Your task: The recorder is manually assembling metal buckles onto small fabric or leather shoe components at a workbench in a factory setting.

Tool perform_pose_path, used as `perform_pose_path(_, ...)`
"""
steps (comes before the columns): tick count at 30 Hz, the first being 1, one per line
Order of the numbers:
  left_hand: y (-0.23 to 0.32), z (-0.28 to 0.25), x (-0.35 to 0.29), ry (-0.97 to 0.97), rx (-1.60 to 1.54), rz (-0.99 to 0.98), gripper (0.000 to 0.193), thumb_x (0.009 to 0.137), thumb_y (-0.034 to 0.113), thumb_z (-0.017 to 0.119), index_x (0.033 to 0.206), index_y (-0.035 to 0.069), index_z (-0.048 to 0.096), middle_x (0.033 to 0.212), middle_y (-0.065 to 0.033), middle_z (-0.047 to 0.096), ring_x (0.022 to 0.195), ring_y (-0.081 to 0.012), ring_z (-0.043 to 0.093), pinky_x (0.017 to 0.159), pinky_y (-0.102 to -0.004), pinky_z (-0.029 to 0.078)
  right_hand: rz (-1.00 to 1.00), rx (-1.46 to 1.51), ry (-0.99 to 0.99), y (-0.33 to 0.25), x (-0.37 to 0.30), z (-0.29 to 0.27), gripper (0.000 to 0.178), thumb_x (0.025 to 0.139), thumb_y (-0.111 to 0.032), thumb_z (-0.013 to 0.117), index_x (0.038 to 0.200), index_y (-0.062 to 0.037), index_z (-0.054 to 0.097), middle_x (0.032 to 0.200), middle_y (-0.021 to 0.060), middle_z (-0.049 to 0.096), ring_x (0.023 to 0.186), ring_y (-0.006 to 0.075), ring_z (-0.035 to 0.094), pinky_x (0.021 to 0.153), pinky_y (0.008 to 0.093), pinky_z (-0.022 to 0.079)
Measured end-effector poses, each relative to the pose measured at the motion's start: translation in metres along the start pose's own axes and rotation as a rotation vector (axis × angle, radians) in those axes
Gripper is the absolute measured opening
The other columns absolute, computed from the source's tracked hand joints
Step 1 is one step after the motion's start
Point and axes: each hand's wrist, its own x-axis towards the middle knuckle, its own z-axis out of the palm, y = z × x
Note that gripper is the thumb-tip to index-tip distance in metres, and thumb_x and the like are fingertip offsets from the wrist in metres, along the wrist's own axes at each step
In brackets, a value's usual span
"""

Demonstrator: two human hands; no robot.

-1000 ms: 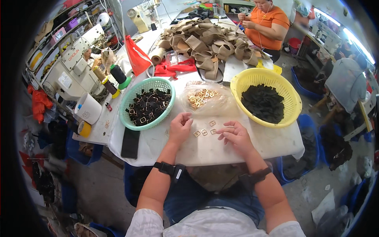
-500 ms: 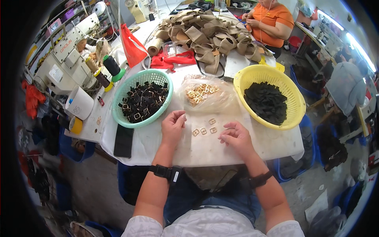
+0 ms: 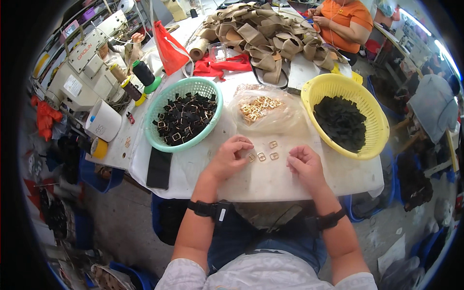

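A white table (image 3: pixel 285 186) carries buckles (image 3: pixel 261 156), baskets (image 3: pixel 376 113), a phone (image 3: pixel 159 168).

White across the surface (image 3: pixel 285 186). Gold on the loose buckles (image 3: pixel 274 156) toward the front edge and on those in the cloudy plastic bag (image 3: pixel 275 126). Mint green on the left-edge basket (image 3: pixel 159 94), black and gold on its filling (image 3: pixel 186 116); yellow on the right-edge basket (image 3: pixel 374 116), plain black on the pieces (image 3: pixel 340 124) inside. Tan on the heap (image 3: pixel 270 36) along the far edge, bright red on the cloth (image 3: pixel 237 63) before it. Black on the phone (image 3: pixel 159 168), front left corner.
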Motion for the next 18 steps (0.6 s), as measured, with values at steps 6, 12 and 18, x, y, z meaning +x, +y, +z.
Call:
perform_pose_path(6,0.001,-0.003,0.014,-0.155,0.259,0.18,0.025,0.072,-0.002,0.066,0.096,0.004,0.069,0.102,-0.0062,0.058,0.087,-0.0147,0.057,0.073,-0.0238,0.048,-0.062,-0.078,0.022,0.006,0.003,0.006,0.009,0.088,0.001,0.059,0.096,-0.0015,0.059,0.082,0.0029,0.062,0.073,0.0063,0.055,0.066,0.02,0.044)
perform_pose_path(12,-0.004,0.003,0.014,-0.062,0.007,0.02,0.014,0.072,-0.002,0.069,0.086,0.002,0.066,0.091,-0.0045,0.057,0.08,-0.012,0.057,0.068,-0.0237,0.047,-0.189,-0.402,0.019,-0.003,-0.003,0.01,0.011,0.09,-0.006,0.058,0.099,-0.0012,0.063,0.084,0.0028,0.064,0.077,0.0089,0.057,0.071,0.025,0.047)
perform_pose_path(18,-0.003,0.01,0.009,0.063,-0.107,-0.045,0.014,0.074,-0.002,0.07,0.087,0.001,0.066,0.078,0.0021,0.055,0.068,-0.0058,0.05,0.061,-0.0208,0.042,-0.373,-0.727,-0.07,-0.048,-0.037,0.024,0.012,0.086,-0.002,0.061,0.097,-0.0016,0.063,0.078,0.0113,0.064,0.068,0.0163,0.061,0.065,0.0288,0.048)
